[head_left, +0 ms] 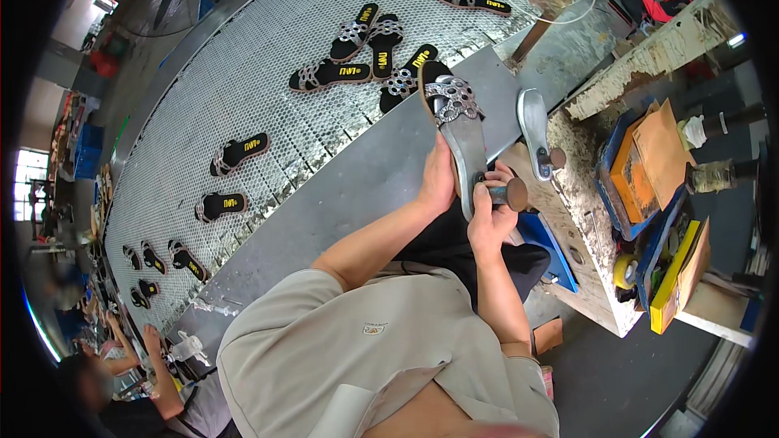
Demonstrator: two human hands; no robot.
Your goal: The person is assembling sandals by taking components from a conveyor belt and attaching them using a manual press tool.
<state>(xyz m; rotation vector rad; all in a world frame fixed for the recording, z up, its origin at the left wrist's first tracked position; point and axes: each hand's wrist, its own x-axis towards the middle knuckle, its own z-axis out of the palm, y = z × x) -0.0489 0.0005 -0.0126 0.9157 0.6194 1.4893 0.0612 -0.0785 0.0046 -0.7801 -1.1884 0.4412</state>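
Right hand (491, 215) hammers sandal (456, 126) beside workbench edge (568, 219).

- Sandals lying on the mesh belt (268, 49): about 13 visible, far ones unclear.
- Sandal (458, 126) held up: 1.
- Hammer (507, 193): 1.
- Metal shoe form (534, 126): 1.

We note a perforated metal table (268, 57) carrying scattered black sandals (329, 75), singly and in loose clusters.
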